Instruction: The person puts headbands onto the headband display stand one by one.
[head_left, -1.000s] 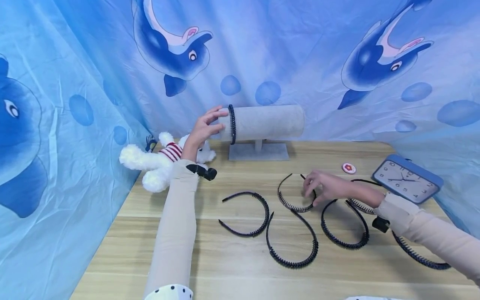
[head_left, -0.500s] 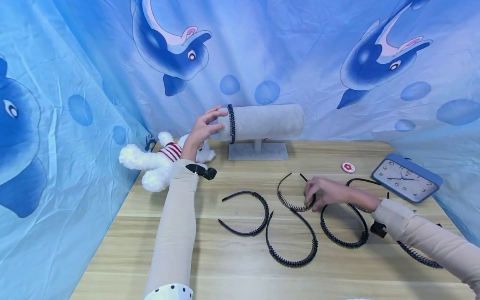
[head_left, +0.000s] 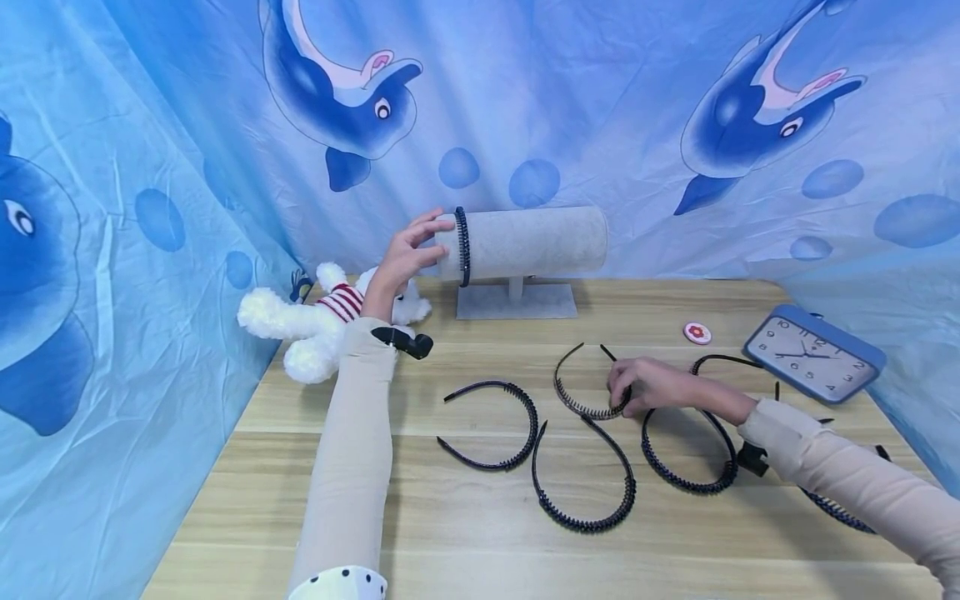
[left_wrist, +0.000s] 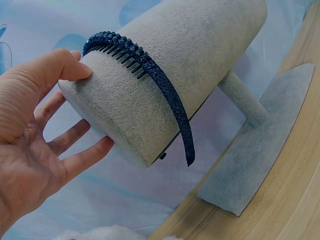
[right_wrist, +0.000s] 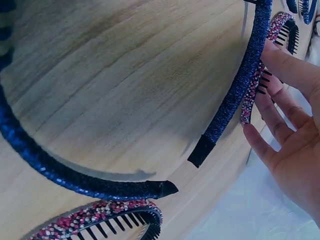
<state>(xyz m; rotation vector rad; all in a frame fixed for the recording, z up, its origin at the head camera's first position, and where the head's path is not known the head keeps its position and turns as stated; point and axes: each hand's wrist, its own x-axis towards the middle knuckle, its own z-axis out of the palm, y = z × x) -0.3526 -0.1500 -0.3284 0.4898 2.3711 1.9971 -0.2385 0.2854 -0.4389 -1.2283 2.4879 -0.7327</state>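
A grey velvet roll-shaped headband stand [head_left: 536,242] stands at the back of the table. My left hand [head_left: 405,254] grips its left end, thumb on one side and fingers on the other in the left wrist view. A dark blue beaded headband [left_wrist: 167,95] with comb teeth sits around the roll close to my fingers. My right hand [head_left: 652,385] pinches a toothed headband [right_wrist: 251,95] covered in pink and silver stones, lying on the table. In the right wrist view a glittery blue headband [right_wrist: 235,95] passes in front of it.
Several dark headbands lie about on the wooden table, one [head_left: 498,425] at centre left and another [head_left: 588,525] in front. A blue clock [head_left: 813,354] and a round flower badge [head_left: 697,333] are at the right. A white plush toy [head_left: 315,325] lies beside my left arm.
My right hand has moved down slightly and closed its fingers on the stone-covered headband, which stays on the table. My left hand and the stand have kept their place.
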